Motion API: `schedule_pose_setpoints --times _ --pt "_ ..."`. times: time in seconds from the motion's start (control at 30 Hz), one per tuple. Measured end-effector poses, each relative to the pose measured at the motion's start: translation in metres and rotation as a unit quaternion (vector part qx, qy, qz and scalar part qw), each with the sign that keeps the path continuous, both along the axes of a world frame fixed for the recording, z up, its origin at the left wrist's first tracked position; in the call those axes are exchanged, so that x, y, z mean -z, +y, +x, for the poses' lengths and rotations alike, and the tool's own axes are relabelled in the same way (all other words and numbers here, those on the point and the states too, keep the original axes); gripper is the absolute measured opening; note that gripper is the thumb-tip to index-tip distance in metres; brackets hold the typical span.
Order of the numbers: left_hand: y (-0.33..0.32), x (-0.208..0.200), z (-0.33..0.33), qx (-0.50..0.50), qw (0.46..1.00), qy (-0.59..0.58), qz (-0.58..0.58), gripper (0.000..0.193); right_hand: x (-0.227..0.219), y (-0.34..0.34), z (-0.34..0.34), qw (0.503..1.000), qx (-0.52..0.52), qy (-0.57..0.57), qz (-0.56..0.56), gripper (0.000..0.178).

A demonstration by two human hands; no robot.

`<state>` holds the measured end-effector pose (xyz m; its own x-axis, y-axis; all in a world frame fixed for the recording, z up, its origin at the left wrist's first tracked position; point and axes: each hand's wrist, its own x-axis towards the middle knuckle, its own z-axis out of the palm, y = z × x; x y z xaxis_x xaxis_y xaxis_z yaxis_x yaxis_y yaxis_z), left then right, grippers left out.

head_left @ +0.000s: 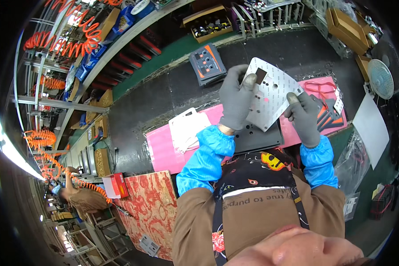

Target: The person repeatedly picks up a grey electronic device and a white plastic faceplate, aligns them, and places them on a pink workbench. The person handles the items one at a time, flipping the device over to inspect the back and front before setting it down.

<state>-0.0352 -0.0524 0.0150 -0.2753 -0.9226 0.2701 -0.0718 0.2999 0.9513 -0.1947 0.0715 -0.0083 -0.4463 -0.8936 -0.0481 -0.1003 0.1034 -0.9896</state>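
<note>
Between my hands is a thin white panel sheet (pixel 275 88) with rounded corners, small holes and a dark rectangular window; it is tilted above the bench. My left hand (pixel 236 97), in a grey glove, grips its left edge with the thumb on top. My right hand (pixel 305 114), gloved the same way, pinches the sheet's right edge between thumb and fingers. Below the sheet lies a dark grey plate (pixel 257 138) with holes, partly hidden by it. White sheets (pixel 188 126) with cut-outs lie left of my left forearm on a pink mat (pixel 159 146).
A dark grey and orange panel unit (pixel 207 64) sits farther back on the black bench (pixel 164 88). Orange-and-grey parts (pixel 330 114) and a red band (pixel 320 88) lie at right, near a fan (pixel 381 79). A red-patterned board (pixel 150 208) stands at left; a person (pixel 82 199) works beyond it.
</note>
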Motion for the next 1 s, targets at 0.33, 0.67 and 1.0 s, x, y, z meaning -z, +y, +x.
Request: schedule_pose_setpoints --times 0.33,0.67,1.0 --pt "0.032 0.001 0.02 0.229 0.928 0.132 0.262 0.041 -0.012 -0.021 0.037 0.938 -0.049 0.293 -0.18 0.064" --pt "0.037 0.025 0.022 0.219 0.905 0.232 0.283 0.046 -0.007 -0.021 0.055 0.935 -0.067 0.298 -0.181 0.061" --pt "0.048 0.028 0.017 0.181 0.916 0.244 0.263 0.042 -0.009 -0.019 0.056 0.911 -0.052 0.361 -0.19 0.06"
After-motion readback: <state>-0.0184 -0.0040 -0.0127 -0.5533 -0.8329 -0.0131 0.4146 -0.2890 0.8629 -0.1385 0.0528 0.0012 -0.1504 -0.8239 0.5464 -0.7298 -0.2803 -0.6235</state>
